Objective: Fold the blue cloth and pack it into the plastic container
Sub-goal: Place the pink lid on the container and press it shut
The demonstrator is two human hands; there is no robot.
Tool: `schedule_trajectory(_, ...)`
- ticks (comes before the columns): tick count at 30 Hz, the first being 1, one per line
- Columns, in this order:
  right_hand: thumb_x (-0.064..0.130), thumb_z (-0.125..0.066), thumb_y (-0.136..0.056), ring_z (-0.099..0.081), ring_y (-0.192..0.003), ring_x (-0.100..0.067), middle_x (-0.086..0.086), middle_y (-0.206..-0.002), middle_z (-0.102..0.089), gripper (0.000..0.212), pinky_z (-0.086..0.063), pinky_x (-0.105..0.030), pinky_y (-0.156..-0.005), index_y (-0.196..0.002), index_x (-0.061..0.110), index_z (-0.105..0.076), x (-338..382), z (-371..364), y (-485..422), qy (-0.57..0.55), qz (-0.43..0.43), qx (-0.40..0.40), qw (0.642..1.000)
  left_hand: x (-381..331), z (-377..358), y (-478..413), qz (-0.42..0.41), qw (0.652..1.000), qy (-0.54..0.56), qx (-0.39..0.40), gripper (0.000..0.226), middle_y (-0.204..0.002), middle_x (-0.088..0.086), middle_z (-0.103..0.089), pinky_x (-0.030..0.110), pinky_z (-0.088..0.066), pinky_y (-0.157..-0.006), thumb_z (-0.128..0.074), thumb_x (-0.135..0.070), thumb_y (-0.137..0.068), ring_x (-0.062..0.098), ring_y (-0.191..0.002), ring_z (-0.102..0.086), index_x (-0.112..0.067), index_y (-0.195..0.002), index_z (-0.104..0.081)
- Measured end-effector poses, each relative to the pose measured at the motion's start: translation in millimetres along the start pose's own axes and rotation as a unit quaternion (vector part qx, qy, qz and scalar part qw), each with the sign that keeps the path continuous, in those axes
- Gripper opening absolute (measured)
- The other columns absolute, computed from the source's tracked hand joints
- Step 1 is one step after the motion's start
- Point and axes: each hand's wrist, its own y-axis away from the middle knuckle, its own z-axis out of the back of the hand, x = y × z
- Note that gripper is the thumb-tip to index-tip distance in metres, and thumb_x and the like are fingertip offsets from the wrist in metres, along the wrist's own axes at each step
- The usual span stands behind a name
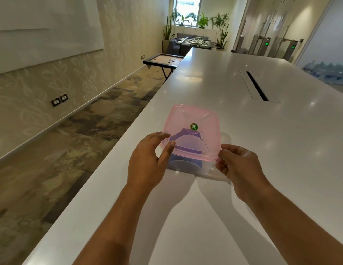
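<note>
The left hand [147, 159] rests spread, fingers loose, against the near left corner of the pink translucent lid [188, 132]. Beneath the lid, the folded blue cloth [186, 150] lies inside the clear plastic container [186, 168] on the white table [262, 150]. The right hand [237, 165] pinches the lid's near right corner.
</note>
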Motion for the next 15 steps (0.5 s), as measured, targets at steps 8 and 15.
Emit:
schedule_trajectory(8, 0.019, -0.062, -0.092, -0.067, -0.095, -0.029, -0.007, -0.105, -0.069, 0.007, -0.058, -0.038, -0.083, -0.099, 0.019, -0.063, 7.2, -0.1, -9.0, 0.024, -0.027, 0.040, 0.999, -1.1, -1.6, 0.5, 0.035, 0.999, 0.027, 0.003, 0.055, -0.133, -0.009, -0.057, 0.036, -0.053, -0.091, -0.050, -0.066, -0.082, 0.009, -0.113, -0.055, -0.035, -0.127, -0.053)
schedule_trajectory(15, 0.034, -0.058, -0.095, -0.066, -0.095, -0.032, -0.010, -0.108, -0.067, 0.033, -0.056, -0.041, -0.081, -0.116, 0.010, -0.056, 33.0, -9.4, -52.2, 0.097, -0.020, 0.055, 0.994, -12.6, 5.3, -45.4, 0.133, 0.991, 0.001, 0.000, 0.053, -0.124, 0.000, -0.065, 0.034, -0.052, -0.085, -0.051, -0.056, -0.088, 0.016, -0.101, -0.062, -0.019, -0.124, -0.059)
